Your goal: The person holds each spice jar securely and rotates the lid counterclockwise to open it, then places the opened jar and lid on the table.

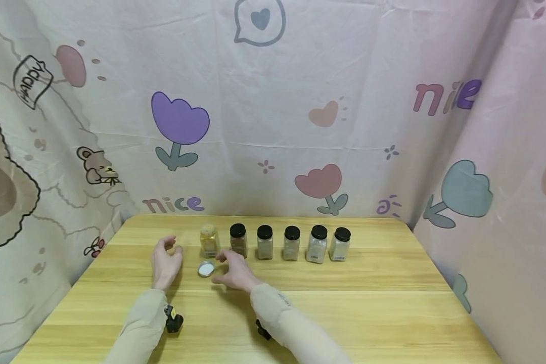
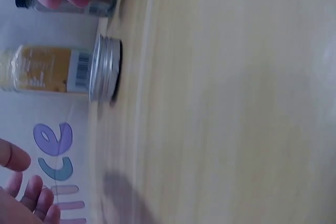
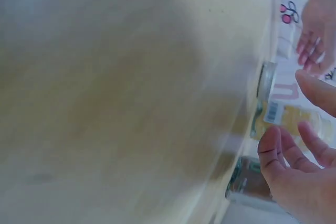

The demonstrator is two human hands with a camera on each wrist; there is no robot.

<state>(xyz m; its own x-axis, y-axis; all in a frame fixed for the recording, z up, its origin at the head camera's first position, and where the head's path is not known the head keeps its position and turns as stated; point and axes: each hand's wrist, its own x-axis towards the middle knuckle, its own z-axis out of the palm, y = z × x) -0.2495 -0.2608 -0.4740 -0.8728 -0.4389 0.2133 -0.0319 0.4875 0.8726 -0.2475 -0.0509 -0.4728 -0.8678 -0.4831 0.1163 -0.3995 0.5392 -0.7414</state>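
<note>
A square clear jar (image 1: 210, 244) with yellow contents stands at the left end of a row, with no lid on it. In front of it a round lid (image 1: 206, 269), silver-rimmed and white inside, lies on the table. My right hand (image 1: 236, 273) hovers just right of the lid, fingers and thumb loosely curved and apart, nothing between them. Left of the jar and lid is my left hand (image 1: 166, 264), its fingers relaxed and holding nothing. The right wrist view shows the lid (image 3: 266, 81) beyond the gap between my right thumb and fingers.
Right of the yellow jar stand several black-lidded jars in a row, the nearest holding brown contents (image 1: 238, 244), the others paler contents (image 1: 291, 247). The wooden table (image 1: 368, 313) ends at a printed curtain (image 1: 264, 182) behind and at both sides.
</note>
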